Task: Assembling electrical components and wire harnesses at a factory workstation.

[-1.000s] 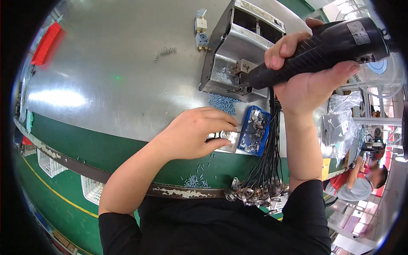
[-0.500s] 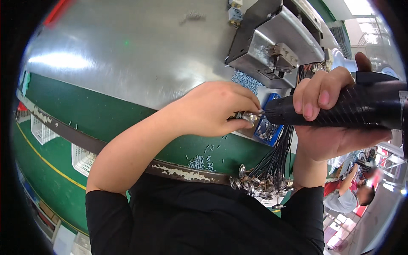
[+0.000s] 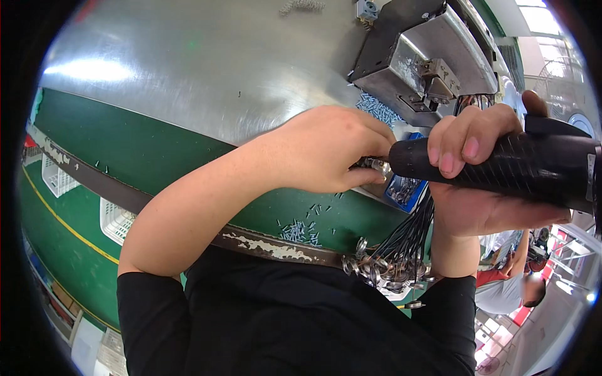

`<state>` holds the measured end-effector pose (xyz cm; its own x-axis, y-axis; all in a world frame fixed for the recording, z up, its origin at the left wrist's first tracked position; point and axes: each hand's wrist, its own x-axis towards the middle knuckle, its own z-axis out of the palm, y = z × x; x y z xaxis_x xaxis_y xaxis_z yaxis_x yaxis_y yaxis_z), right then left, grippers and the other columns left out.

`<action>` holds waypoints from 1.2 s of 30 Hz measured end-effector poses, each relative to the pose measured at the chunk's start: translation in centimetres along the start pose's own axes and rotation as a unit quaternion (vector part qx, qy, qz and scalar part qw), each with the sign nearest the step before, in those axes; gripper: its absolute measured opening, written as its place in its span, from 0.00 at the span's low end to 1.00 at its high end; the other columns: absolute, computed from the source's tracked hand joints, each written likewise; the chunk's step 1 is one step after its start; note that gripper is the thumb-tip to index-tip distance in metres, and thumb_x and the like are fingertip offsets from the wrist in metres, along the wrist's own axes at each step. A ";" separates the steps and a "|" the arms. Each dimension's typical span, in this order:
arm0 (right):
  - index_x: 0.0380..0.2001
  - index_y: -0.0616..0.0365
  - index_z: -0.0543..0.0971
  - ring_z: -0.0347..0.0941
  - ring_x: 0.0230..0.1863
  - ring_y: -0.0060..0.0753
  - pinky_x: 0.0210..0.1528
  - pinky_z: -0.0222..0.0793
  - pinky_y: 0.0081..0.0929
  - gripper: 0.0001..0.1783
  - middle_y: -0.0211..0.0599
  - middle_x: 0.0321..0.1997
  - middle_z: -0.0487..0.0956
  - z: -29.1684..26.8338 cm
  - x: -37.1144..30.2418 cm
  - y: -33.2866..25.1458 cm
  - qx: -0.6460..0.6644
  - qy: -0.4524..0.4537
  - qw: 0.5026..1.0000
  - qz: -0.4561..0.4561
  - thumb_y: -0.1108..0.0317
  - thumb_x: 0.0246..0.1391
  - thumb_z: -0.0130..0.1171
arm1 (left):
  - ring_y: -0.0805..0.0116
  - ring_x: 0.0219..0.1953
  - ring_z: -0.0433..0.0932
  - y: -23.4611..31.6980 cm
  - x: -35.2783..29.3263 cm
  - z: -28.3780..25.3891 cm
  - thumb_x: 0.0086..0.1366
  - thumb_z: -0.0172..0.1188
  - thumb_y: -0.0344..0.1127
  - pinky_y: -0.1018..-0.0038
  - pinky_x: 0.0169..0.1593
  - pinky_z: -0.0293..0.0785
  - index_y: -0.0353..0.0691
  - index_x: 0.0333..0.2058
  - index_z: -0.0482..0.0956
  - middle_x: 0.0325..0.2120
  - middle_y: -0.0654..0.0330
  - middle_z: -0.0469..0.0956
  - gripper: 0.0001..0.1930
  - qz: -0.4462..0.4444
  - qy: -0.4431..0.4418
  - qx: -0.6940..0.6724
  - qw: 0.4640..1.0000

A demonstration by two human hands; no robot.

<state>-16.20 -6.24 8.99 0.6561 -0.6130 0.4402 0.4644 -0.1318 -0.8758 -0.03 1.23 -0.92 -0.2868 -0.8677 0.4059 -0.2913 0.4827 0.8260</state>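
My left hand point(image 3: 342, 147) pinches a small shiny metal part point(image 3: 379, 166) between thumb and fingers. Most of that part is covered by the fingers, so its exact kind is hidden. Wrapped around a black electric screwdriver point(image 3: 533, 164), my right hand point(image 3: 461, 143) holds it sideways, nose pointing left. The nose meets the small part at my left fingertips; the bit itself cannot be made out. Just below and behind the nose is a blue tray point(image 3: 407, 195) of small metal pieces.
A grey metal fixture point(image 3: 407, 69) stands at the far right, beside a pile of screws point(image 3: 378, 108). More screws point(image 3: 300, 233) lie on the green mat point(image 3: 207, 153) near the edge. Black wires point(image 3: 407, 235) with round metal ends hang at right. Another person point(image 3: 505, 291) works beyond.
The screwdriver's nose has closed in on the part in my left hand; the bit that showed between them is now hidden. The whole view has shifted slightly.
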 end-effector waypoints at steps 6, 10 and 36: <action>0.66 0.52 0.67 0.70 0.26 0.28 0.30 0.69 0.31 0.58 0.32 0.34 0.73 0.0 -0.1 0.4 0.013 -0.039 0.999 -0.001 0.14 0.50 0.54 | 0.51 0.47 0.83 -0.1 -0.2 -0.3 0.61 0.70 0.40 0.57 0.50 0.79 0.40 0.40 0.87 0.42 0.58 0.85 0.12 -0.023 -0.025 0.021 0.999; 0.65 0.52 0.68 0.71 0.27 0.29 0.30 0.68 0.31 0.57 0.33 0.35 0.73 -1.5 0.5 1.0 0.001 -0.153 0.988 -0.037 0.14 0.49 0.56 | 0.51 0.47 0.83 0.1 0.0 -0.6 0.62 0.69 0.40 0.57 0.50 0.79 0.39 0.38 0.86 0.42 0.57 0.85 0.12 -0.024 -0.039 0.038 0.998; 0.69 0.67 0.63 0.71 0.35 0.38 0.43 0.68 0.40 0.64 0.40 0.35 0.73 -4.3 1.7 -3.2 -0.064 0.057 0.996 0.022 0.12 0.57 0.42 | 0.54 0.46 0.83 0.1 0.0 0.3 0.57 0.73 0.38 0.59 0.53 0.79 0.45 0.45 0.86 0.37 0.59 0.84 0.16 0.112 0.034 0.096 0.988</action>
<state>-19.10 -10.20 11.65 0.5985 -0.7047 0.3810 0.3517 -0.1962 -0.9153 -0.36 1.34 -0.96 -0.3026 -0.7397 0.6010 -0.3977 0.6711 0.6257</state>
